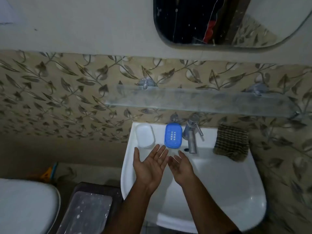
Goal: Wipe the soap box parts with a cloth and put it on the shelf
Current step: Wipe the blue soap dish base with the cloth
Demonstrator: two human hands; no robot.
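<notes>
Both hands empty, left hand [150,163] and right hand [181,163] palms-up, fingers apart | cloth [231,142] untouched on sink [236,183] rim | fetch cloth first, then lift white lid [144,135] or blue tray [173,135].

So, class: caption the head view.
Open hands over sink; soap box parts and cloth on its rim.

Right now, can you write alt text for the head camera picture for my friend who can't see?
Two open, empty hands, left hand and right hand, hover palms up over a white sink. On its back rim sit a white soap box part, a blue soap box part and a striped cloth, below a glass shelf.
</notes>
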